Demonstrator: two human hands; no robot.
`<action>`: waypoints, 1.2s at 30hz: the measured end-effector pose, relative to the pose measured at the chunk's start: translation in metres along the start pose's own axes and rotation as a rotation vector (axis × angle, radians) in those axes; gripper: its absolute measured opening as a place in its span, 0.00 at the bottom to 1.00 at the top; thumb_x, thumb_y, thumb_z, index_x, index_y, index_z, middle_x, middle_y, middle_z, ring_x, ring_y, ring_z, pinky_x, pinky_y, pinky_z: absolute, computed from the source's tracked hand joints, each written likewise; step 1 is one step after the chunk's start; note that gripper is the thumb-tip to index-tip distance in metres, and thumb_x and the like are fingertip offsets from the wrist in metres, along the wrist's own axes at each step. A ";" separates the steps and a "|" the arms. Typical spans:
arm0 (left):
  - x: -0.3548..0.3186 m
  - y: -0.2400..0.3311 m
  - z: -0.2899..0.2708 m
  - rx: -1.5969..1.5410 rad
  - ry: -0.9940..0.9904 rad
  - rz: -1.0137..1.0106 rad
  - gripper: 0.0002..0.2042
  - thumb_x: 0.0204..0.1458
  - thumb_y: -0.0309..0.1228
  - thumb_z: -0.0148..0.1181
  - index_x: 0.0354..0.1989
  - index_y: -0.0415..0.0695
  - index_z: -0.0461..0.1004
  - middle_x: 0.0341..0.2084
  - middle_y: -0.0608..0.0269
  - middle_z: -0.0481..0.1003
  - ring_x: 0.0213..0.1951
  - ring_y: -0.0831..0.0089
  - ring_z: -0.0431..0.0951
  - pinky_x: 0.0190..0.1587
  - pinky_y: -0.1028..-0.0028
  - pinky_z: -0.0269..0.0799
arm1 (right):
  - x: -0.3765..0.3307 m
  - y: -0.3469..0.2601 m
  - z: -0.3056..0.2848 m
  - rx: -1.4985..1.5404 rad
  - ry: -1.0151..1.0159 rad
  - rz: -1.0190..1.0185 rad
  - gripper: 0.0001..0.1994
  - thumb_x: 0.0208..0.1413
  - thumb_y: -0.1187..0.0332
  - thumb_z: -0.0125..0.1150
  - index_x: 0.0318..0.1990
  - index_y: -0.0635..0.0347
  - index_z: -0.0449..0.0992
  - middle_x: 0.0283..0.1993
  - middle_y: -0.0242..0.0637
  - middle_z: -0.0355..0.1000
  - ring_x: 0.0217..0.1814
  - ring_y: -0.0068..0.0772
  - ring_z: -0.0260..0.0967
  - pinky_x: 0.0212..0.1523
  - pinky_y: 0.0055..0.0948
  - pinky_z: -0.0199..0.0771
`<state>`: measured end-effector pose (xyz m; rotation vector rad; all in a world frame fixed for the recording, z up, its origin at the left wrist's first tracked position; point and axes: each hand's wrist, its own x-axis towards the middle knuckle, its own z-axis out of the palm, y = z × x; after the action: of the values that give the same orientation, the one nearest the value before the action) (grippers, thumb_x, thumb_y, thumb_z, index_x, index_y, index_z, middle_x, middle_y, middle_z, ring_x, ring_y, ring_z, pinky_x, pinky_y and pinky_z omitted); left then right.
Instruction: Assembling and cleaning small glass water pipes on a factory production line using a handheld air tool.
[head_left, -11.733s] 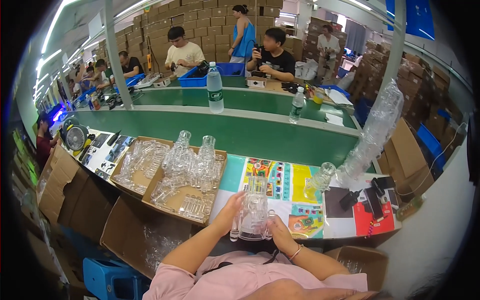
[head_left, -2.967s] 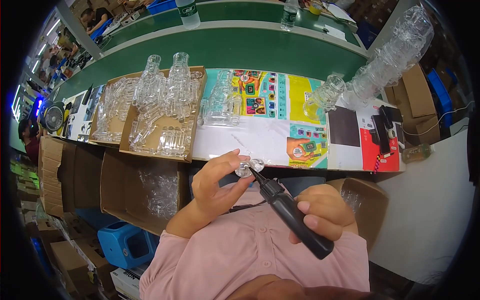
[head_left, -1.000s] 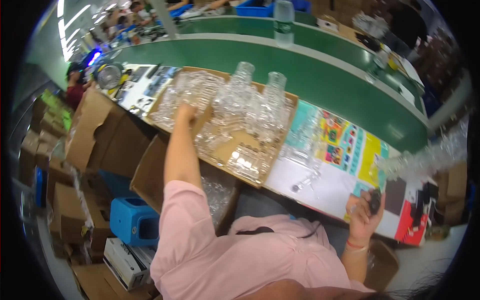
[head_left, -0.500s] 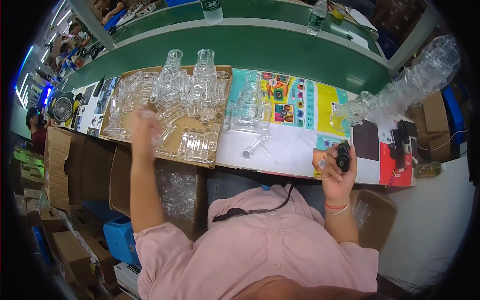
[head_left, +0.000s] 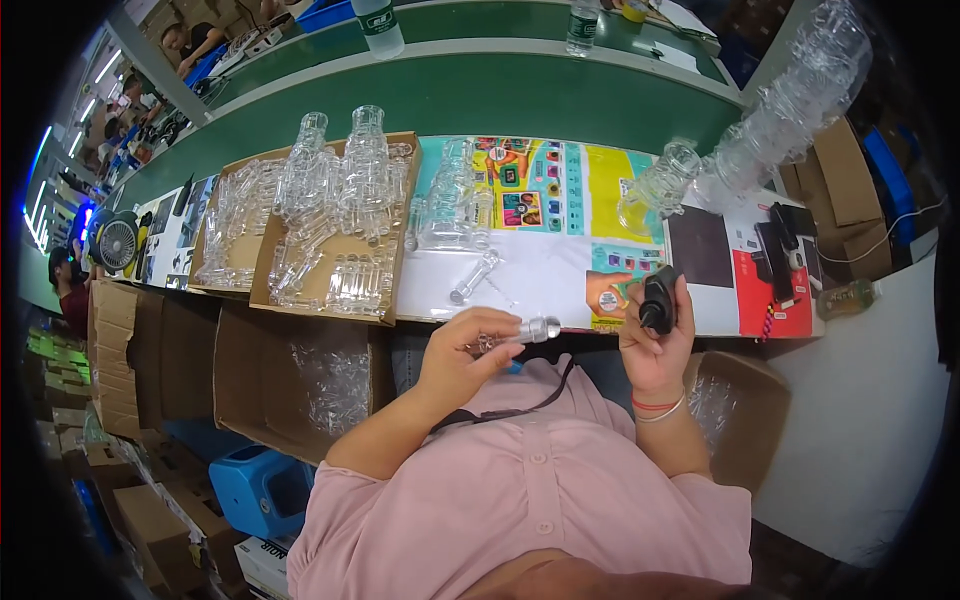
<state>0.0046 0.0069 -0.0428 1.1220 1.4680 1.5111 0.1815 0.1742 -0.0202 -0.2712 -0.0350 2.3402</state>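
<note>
Since the frame half a second back, the left hand [head_left: 450, 360] has come away from over the cardboard trays to a spot in front of the torso, near the desk [head_left: 545, 280] edge. The right hand [head_left: 655, 362] stays out to the right.

Left hand: thumb and fingers pinched on a clear tubular piece [head_left: 540, 330]; its rear part is hidden among the fingers. Right hand: fingers curled round a black bottle [head_left: 659, 300], dark nozzle tipped down toward the wearer and somewhat left.

Key relation: the piece's long axis runs mostly left to right, tilted slightly away at its free end. That end points toward the bottle; a clear gap lies between, nothing touching. Piece is left of the bottle, a little closer to the wearer.

On the desk just beyond the left hand, the nearer of the two, a loose clear tube [head_left: 474, 278] lies slantwise, far end to the right. Behind it, a larger clear vessel [head_left: 447, 212]. To the left, a shallow cardboard tray [head_left: 322, 309] of clear parts; far right, a tall stack of clear vessels in film [head_left: 775, 125].
</note>
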 end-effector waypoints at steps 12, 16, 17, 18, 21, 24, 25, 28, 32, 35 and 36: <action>0.010 0.041 0.035 -0.049 0.081 0.355 0.17 0.43 0.12 0.57 0.40 0.39 0.60 0.43 0.46 0.70 0.44 0.68 0.73 0.45 0.75 0.70 | -0.019 0.020 0.037 -0.417 -0.017 -0.255 0.17 0.57 0.55 0.47 0.42 0.61 0.67 0.34 0.36 0.70 0.29 0.24 0.69 0.25 0.20 0.71; 0.005 0.037 0.038 -0.151 0.085 0.471 0.19 0.41 0.11 0.57 0.40 0.38 0.60 0.45 0.40 0.68 0.46 0.64 0.72 0.44 0.71 0.72 | -0.030 0.024 0.049 -0.641 -0.141 -0.433 0.19 0.54 0.53 0.49 0.40 0.63 0.65 0.34 0.36 0.66 0.35 0.27 0.68 0.35 0.23 0.71; 0.004 0.037 0.038 -0.151 0.086 0.470 0.19 0.41 0.11 0.57 0.40 0.38 0.60 0.45 0.40 0.68 0.46 0.64 0.72 0.44 0.71 0.72 | -0.031 0.023 0.047 -0.642 -0.140 -0.431 0.19 0.54 0.53 0.49 0.40 0.63 0.65 0.34 0.36 0.66 0.35 0.27 0.68 0.35 0.23 0.71; 0.003 0.037 0.039 -0.161 0.081 0.462 0.18 0.41 0.11 0.57 0.40 0.38 0.60 0.44 0.39 0.68 0.46 0.63 0.72 0.44 0.71 0.73 | -0.033 0.019 0.046 -0.744 -0.220 -0.479 0.20 0.53 0.52 0.50 0.39 0.63 0.64 0.33 0.37 0.64 0.33 0.27 0.66 0.35 0.23 0.70; 0.001 0.037 0.039 -0.193 0.086 0.454 0.18 0.42 0.11 0.58 0.40 0.38 0.60 0.44 0.39 0.68 0.45 0.63 0.72 0.43 0.71 0.73 | -0.040 0.021 0.047 -0.886 -0.276 -0.563 0.23 0.51 0.50 0.51 0.37 0.65 0.61 0.33 0.37 0.60 0.32 0.26 0.62 0.36 0.24 0.68; 0.000 0.035 0.039 -0.226 0.101 0.455 0.18 0.42 0.12 0.58 0.39 0.39 0.60 0.44 0.39 0.68 0.46 0.63 0.72 0.44 0.72 0.73 | -0.044 0.016 0.044 -1.082 -0.330 -0.754 0.27 0.47 0.48 0.59 0.42 0.66 0.63 0.37 0.38 0.63 0.37 0.26 0.62 0.37 0.22 0.66; -0.001 0.034 0.039 -0.239 0.107 0.456 0.18 0.42 0.12 0.58 0.39 0.39 0.60 0.44 0.39 0.68 0.46 0.63 0.72 0.44 0.72 0.72 | -0.046 0.014 0.043 -1.082 -0.330 -0.753 0.27 0.47 0.48 0.59 0.42 0.66 0.63 0.37 0.38 0.63 0.37 0.26 0.62 0.37 0.22 0.66; -0.002 0.037 0.039 -0.235 0.121 0.463 0.19 0.41 0.12 0.59 0.39 0.39 0.60 0.44 0.40 0.68 0.46 0.62 0.72 0.45 0.72 0.72 | -0.050 0.010 0.038 -1.203 -0.377 -0.772 0.27 0.48 0.48 0.58 0.42 0.66 0.63 0.36 0.38 0.63 0.36 0.26 0.62 0.37 0.24 0.66; -0.004 0.038 0.039 -0.192 0.127 0.447 0.20 0.41 0.14 0.60 0.39 0.41 0.59 0.44 0.39 0.68 0.47 0.63 0.72 0.47 0.72 0.70 | -0.057 0.011 0.046 -1.337 -0.415 -0.818 0.26 0.50 0.48 0.56 0.43 0.64 0.63 0.36 0.39 0.64 0.36 0.29 0.64 0.37 0.25 0.66; -0.005 0.038 0.039 -0.184 0.135 0.472 0.20 0.41 0.14 0.61 0.39 0.42 0.59 0.44 0.40 0.68 0.47 0.62 0.71 0.47 0.71 0.70 | -0.060 0.006 0.049 -1.430 -0.493 -0.795 0.25 0.51 0.49 0.55 0.43 0.64 0.63 0.36 0.41 0.66 0.35 0.31 0.65 0.38 0.27 0.66; -0.005 0.037 0.038 -0.164 0.136 0.490 0.20 0.41 0.14 0.61 0.39 0.42 0.59 0.44 0.40 0.68 0.47 0.62 0.71 0.47 0.71 0.70 | -0.061 0.004 0.048 -1.488 -0.558 -0.805 0.24 0.51 0.50 0.54 0.44 0.63 0.63 0.35 0.41 0.66 0.35 0.32 0.65 0.38 0.28 0.67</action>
<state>0.0449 0.0128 -0.0079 1.3642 1.1746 2.0371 0.2103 0.1309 0.0375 -0.2112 -1.7851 1.1161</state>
